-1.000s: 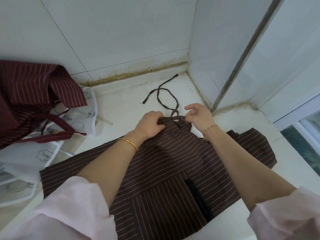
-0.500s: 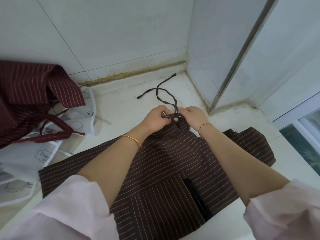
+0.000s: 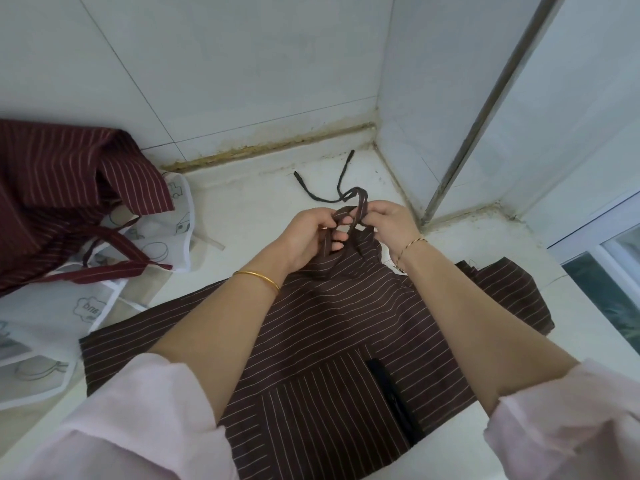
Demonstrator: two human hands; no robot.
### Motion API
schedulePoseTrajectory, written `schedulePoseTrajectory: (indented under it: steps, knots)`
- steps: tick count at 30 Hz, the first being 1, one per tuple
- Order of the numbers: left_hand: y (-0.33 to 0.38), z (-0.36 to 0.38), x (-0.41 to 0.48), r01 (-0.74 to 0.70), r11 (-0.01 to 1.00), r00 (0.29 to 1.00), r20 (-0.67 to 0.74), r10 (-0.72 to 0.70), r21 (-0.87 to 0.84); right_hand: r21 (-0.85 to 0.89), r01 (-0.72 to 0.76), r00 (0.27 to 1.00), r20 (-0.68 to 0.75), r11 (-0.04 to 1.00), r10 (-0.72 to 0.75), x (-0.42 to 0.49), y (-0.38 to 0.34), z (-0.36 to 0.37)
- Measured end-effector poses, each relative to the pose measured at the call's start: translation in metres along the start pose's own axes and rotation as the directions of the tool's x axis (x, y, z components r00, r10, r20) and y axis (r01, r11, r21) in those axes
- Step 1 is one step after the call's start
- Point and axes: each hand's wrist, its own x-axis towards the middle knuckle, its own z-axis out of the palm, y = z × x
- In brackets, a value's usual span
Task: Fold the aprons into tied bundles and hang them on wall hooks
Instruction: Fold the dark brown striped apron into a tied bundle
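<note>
Nearest you, beneath both forearms, the brown striped apron (image 3: 346, 327) lies spread on the white surface (image 3: 249, 209). Its thin pale stripes run across it, and a black slit pocket (image 3: 391, 396) shows on the part closest to your body. Your pink sleeves (image 3: 145, 420) fill the bottom corners of the view.

Farther out, the apron's narrow top end is gathered and lifted off the surface into your hands. Your left grip (image 3: 308, 237) has its fingers curled round the striped strap (image 3: 360, 209), which runs down through the palm. A gold bangle (image 3: 258, 277) sits on that wrist. Your right grip (image 3: 388, 223), just beside the left, pinches the same strap where it loops over, and a thin bracelet (image 3: 412, 244) circles its wrist. The loop stands between the two grips, at their fingertips.

Just beyond the grips, two thin dark ties (image 3: 318, 197) trail from the strap across the surface toward the corner of the tiled wall (image 3: 242, 64).

Well to the left of your left grip, a maroon striped apron (image 3: 62, 188) lies heaped, partly over white printed cloths (image 3: 45, 313) with cartoon outlines. Far to the right of your right grip, past the wall corner, a window frame (image 3: 595, 230) shows.
</note>
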Motion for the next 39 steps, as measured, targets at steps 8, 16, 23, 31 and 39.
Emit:
schedulePoseTrajectory:
  steps: [8, 16, 23, 31, 39]
  knots:
    - [0.005, 0.007, -0.001, 0.109, 0.994, 0.994, 0.028, -0.11, 0.022, 0.091, 0.075, 0.996, -0.05, 0.993, -0.071, 0.003, 0.006, -0.004]
    - [0.001, 0.011, 0.014, 0.03, 0.967, 0.969, -0.246, 0.035, 0.254, 0.343, -0.18, 0.983, 0.042, 0.922, 0.176, -0.001, -0.002, -0.004]
    - [-0.008, 0.014, 0.017, -0.065, 0.832, 0.973, -0.15, 0.175, 0.551, -0.216, -0.259, 0.95, 0.117, 0.941, 0.289, 0.006, -0.013, 0.001]
    - [-0.003, 0.013, 0.021, -0.079, 0.714, 0.972, -0.106, 0.211, 0.696, -0.358, 0.193, 0.975, 0.171, 0.914, -0.139, -0.003, -0.007, -0.005]
    - [0.0, 0.019, 0.033, 0.103, 0.845, 0.938, -0.334, 0.093, 0.525, 0.261, -0.099, 0.988, 0.142, 0.96, 0.063, -0.01, 0.011, -0.005]
